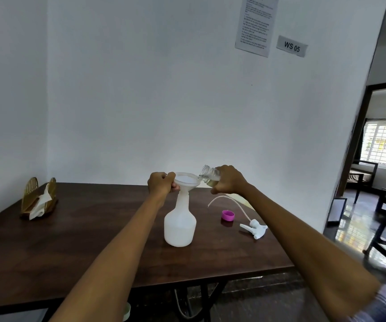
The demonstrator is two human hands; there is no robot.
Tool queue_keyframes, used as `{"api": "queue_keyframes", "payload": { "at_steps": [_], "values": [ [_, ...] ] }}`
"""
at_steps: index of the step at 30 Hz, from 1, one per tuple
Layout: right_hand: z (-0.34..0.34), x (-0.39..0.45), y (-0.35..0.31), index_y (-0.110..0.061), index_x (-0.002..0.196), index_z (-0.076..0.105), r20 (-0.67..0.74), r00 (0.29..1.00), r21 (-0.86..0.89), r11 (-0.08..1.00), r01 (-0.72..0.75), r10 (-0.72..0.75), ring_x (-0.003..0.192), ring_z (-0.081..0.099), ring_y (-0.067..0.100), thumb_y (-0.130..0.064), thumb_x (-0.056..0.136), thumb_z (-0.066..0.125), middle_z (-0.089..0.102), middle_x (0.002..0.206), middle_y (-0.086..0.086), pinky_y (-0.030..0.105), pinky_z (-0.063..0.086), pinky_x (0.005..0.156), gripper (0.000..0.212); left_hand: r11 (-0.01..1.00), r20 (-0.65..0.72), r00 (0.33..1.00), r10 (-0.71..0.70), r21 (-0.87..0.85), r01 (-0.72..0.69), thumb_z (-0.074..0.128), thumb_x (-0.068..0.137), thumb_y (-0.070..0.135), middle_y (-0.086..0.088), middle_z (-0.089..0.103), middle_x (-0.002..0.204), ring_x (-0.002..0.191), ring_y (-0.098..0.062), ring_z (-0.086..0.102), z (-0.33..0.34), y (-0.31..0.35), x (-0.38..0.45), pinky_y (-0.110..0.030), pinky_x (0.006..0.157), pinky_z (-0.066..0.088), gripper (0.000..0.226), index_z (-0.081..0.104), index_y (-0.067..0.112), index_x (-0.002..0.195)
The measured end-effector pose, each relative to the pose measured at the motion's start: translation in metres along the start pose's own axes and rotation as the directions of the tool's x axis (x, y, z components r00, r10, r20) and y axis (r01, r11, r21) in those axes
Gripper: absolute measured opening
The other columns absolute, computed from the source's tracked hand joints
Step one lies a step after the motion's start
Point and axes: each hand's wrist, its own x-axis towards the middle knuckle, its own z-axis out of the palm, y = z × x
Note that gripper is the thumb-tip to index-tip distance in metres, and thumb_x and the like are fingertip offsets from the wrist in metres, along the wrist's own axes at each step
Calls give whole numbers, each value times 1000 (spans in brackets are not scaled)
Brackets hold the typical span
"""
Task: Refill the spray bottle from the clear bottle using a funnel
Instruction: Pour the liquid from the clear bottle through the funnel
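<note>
Left grip [160, 185] pinched the rim of the white funnel [185, 181] seated in the spray bottle [180, 225], which stood upright on the dark surface [94, 240]. Right grip [229, 180] curled around the tilted clear bottle [209, 174], its open mouth just over the funnel's edge. A pink cap [228, 215] and the spray head [254, 227] lay nearby.

Bench [82, 247]: dark brown wooden top on dark metal legs, set against a white wall. Items resting directly on it:
- spray bottle [180, 226], white translucent, upright near the middle, its neck open;
- pink cap [228, 215], to the right of the bottle, apart from it;
- white trigger sprayer head [254, 228] with clear dip tube, lying on its side near the right edge;
- golden napkin holder [39, 199] with white napkins, far left corner.
</note>
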Motion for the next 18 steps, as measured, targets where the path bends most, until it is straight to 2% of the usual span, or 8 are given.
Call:
{"api": "queue_keyframes", "payload": {
  "at_steps": [4, 8, 12, 15, 18],
  "values": [
    [-1, 0, 0, -24, 57, 38, 5, 1000, -13, 1000, 3, -3, 71, 52, 21, -21, 61, 76, 52, 68, -3, 22, 32, 51, 39, 1000, 6, 1000, 0, -6, 0, 49, 81, 2, -5, 47, 47, 28, -6, 50, 0, 0, -1, -24, 55, 50, 32, 41, 7, 50],
    [-1, -1, -1, -24, 58, 38, 6, 1000, -8, 1000, -6, 6, 72, 52, 21, -21, 61, 77, 54, 72, -2, 23, 33, 51, 39, 1000, 0, 1000, -6, -11, 6, 49, 81, 2, 2, 46, 37, 28, -6, 49, 0, 0, 0, -22, 53, 49, 34, 40, 7, 48],
    [-2, -3, -1, -24, 58, 37, 7, 1000, -13, 1000, -7, 8, 72, 51, 21, -21, 62, 77, 55, 74, -1, 23, 32, 51, 40, 1000, 11, 1000, -8, -29, 8, 49, 81, 2, 1, 47, 37, 27, -6, 50, 1, -2, 1, -28, 60, 52, 33, 40, 7, 49],
    [-3, -3, -1, -25, 58, 37, 7, 1000, -11, 1000, -10, 10, 72, 52, 21, -21, 61, 77, 56, 74, 0, 23, 33, 52, 40, 999, 15, 1000, -15, -36, 15, 49, 80, 3, 6, 45, 30, 28, -7, 50, 1, -2, 1, -33, 68, 54, 32, 41, 6, 49],
    [-3, -4, -1, -24, 58, 38, 3, 1000, -9, 1000, -10, 10, 71, 52, 21, -21, 61, 77, 55, 72, -1, 22, 33, 51, 39, 999, 19, 1000, -15, -40, 16, 49, 80, 2, 6, 45, 29, 28, -7, 50, 1, -2, 1, -35, 70, 55, 31, 42, 6, 50]
  ]
}}
